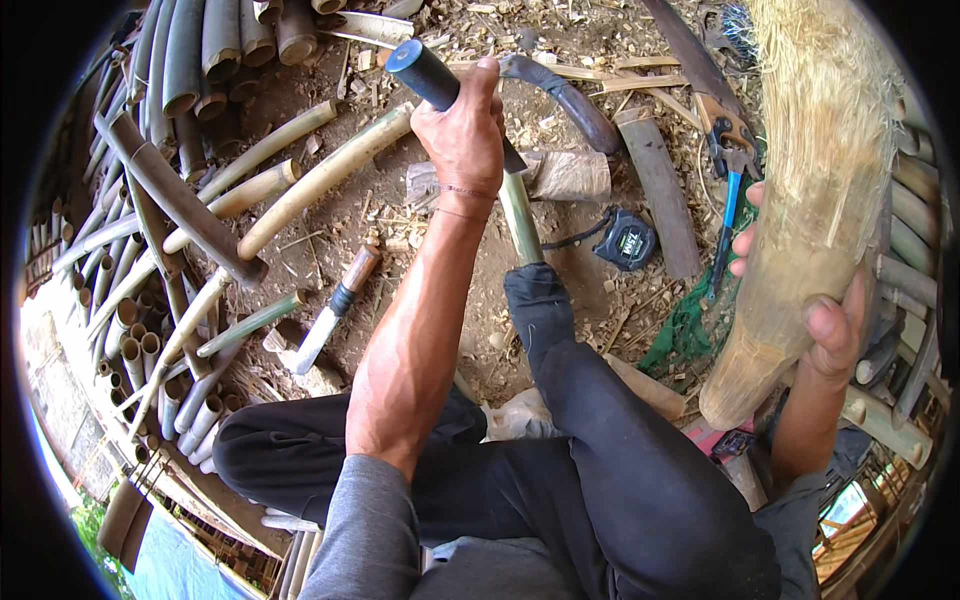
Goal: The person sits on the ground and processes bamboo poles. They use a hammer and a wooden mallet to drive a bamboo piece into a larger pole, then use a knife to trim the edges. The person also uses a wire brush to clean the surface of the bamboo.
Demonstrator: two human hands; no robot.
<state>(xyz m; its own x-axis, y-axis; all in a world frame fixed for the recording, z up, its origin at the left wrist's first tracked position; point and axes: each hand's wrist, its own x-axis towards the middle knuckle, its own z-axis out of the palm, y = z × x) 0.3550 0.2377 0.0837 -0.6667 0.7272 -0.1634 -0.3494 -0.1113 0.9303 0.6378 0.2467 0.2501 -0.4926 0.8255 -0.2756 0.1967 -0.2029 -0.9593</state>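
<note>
My left hand (462,140) is closed around a dark cylindrical tool (425,75) with a blue-black end. The tool's other end slants down to the top of a pale green bamboo piece (520,220); whether they touch I cannot tell. That piece runs to my foot in a dark sock (540,305). My right hand (840,325) grips a thick, tan wooden club (800,240), thumb on the near side and fingertips at its far side. The club's upper end is frayed into fibres. It is raised at the right, its narrow rounded end toward me.
Bamboo poles (180,60) are piled at the left. A knife (335,308) lies on the dirt, and a black tape measure (627,240) sits beyond my foot. A wooden block (570,177), pliers (738,158), a saw (690,55) and green netting (685,340) lie around.
</note>
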